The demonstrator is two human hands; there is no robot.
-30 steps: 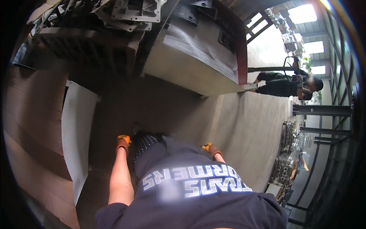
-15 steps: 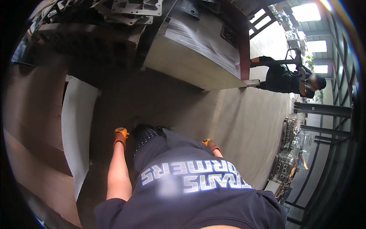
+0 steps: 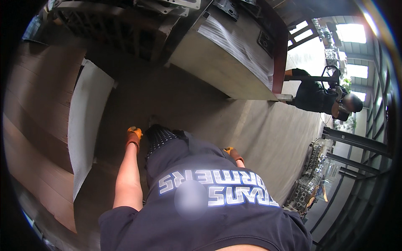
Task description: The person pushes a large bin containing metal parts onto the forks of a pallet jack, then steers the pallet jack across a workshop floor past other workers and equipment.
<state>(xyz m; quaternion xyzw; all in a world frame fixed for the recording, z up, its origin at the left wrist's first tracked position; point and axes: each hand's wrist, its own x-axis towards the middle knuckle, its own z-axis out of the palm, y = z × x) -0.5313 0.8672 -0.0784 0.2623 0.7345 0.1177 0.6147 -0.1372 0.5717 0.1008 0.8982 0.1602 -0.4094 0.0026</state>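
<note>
My left hand (image 3: 134,136), in an orange and brown glove, hangs low beside my left leg. Its fingers are curled in, and nothing shows in them. The grey-white upright panel (image 3: 88,108) on the left is what it is nearest to, with a gap of floor between them. On the other side of my body, my right hand (image 3: 234,154) wears a matching glove. My dark shirt hides part of it, so its fingers do not show clearly. Neither hand touches any object that I can see.
Brown cardboard (image 3: 42,121) stands along the left. Ahead is a large pale-sided box (image 3: 222,67) with metal parts on top; flat metal plates (image 3: 171,6) lie beyond a dark rack. Another person (image 3: 316,96) stands past the box. Metal castings (image 3: 310,184) are stacked at right.
The view has shifted slightly, and the box and the other person appear further right. Both hands still hang at my sides, the left a little higher in the picture.
</note>
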